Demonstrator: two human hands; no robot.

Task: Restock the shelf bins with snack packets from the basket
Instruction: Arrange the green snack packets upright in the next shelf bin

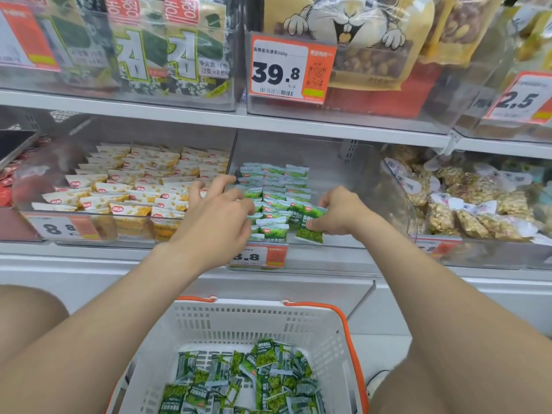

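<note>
Basket [328, 333] of green packets [248, 380], just below the clear bin [352, 186].
My right grip [340, 210] pinches one packet [310, 234] at the bin's front; my left grip [218, 210] rests loose-fingered on its stacked rows [274, 186].

White metal shelf board [179, 113] spanning the frame, carrying green seaweed packs [155, 52] toward its left end and a tan cartoon-animal pouch [352, 31] further right; orange-and-white price label [291, 70] at its front edge. White base panel [89, 273] below; pale floor [379, 348] at lower right.
</note>
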